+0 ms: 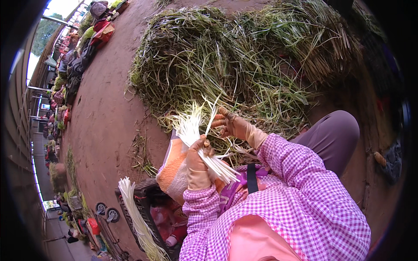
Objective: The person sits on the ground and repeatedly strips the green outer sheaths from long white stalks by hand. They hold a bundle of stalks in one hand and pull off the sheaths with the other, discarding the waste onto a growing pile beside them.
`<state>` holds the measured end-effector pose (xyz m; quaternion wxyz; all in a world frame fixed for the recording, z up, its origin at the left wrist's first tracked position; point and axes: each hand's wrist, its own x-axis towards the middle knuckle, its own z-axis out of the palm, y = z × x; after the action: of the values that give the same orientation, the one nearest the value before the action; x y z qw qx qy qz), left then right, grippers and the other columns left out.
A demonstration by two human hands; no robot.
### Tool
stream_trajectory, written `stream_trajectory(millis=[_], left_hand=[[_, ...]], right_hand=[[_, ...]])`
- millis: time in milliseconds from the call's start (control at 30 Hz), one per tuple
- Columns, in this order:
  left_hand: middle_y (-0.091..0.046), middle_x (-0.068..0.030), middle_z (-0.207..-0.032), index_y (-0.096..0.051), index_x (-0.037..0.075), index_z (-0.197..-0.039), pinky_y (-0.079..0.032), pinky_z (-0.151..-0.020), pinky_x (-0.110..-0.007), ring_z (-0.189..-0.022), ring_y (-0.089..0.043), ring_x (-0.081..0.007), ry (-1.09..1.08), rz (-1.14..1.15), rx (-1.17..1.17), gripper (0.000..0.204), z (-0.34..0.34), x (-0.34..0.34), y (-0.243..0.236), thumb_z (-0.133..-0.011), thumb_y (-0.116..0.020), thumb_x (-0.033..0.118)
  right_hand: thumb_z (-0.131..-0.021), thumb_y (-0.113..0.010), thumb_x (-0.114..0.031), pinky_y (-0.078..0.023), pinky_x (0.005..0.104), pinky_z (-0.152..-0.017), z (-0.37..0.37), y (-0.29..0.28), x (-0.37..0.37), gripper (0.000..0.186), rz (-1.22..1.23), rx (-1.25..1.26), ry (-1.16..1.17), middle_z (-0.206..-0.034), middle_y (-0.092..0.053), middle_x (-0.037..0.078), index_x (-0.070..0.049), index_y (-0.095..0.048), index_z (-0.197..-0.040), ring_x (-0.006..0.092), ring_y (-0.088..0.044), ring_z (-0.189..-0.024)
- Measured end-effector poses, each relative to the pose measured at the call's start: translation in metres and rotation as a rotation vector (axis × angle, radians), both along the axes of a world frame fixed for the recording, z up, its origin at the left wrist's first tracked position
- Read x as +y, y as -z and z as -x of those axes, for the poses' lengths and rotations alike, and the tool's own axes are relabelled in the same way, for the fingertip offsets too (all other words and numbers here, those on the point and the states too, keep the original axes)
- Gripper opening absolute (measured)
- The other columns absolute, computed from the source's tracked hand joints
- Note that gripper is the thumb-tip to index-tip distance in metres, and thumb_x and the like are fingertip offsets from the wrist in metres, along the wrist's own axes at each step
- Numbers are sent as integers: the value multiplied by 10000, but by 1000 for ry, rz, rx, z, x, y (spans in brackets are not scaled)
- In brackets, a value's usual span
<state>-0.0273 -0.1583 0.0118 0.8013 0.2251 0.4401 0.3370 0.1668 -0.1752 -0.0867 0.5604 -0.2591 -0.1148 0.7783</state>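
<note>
My left hand [198, 161], in a soiled tan glove, is wrapped round a bundle of slender white stalks [188, 126] that look like blanched chives. Their pale yellow-green tips fan out above the fist, and the white ends stick out below toward my lap. Just right of the bundle is my right hand [233, 124], also gloved, its dirty fingers bent and spread apart. One loose white stalk [212, 115] stands away from the bundle at those fingertips; whether they touch it is unclear. An orange and white towel [170, 174] lies beneath my left wrist.
A large heap of green leafy stalks [209, 56] covers the ground ahead. At lower left, another white bundle [138, 222] rests across a dark plastic crate [150, 185] containing red items. Small wheels [112, 214] stand beside it. Bags and produce [78, 65] line the far left.
</note>
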Motion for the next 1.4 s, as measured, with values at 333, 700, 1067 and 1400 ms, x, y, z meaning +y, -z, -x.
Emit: stream_trajectory(millis=[333,700,1067,1400], left_hand=[[-568,-66,-656,-582,-11,-990,-446,-443,-283,-461,-487,-137,-29,125,110,132,23,-40,4,-913,-609,92],[-564,-60,-697,-568,-1,-1014,-436,-454,-267,-462,-467,-120,26,137,238,136,21,-42,1,-911,-581,87],[-555,-48,-698,-566,14,-1013,-426,-452,-247,-468,-464,-108,51,143,273,141,14,-43,2,-904,-601,96],[-566,-17,-699,-557,-29,-1087,-399,-450,-225,-469,-475,-89,96,120,-126,236,7,-45,-23,-946,-616,151]], right_hand=[[-986,-515,-412,-471,256,-516,2,35,45,403,157,-204,16,-874,-725,34,-86,-591,-1211,59,-576,-561],[-975,-581,-262,-557,269,-605,-35,40,43,342,114,-59,150,-962,-689,40,-73,-562,-1260,63,-578,-597],[-927,-626,-187,-585,297,-674,-56,32,42,257,32,199,343,-964,-713,74,-41,-611,-1138,92,-643,-679],[-907,-623,-482,-578,339,-640,-62,17,33,599,173,-175,151,-881,-647,87,4,-537,-1247,159,-632,-647]])
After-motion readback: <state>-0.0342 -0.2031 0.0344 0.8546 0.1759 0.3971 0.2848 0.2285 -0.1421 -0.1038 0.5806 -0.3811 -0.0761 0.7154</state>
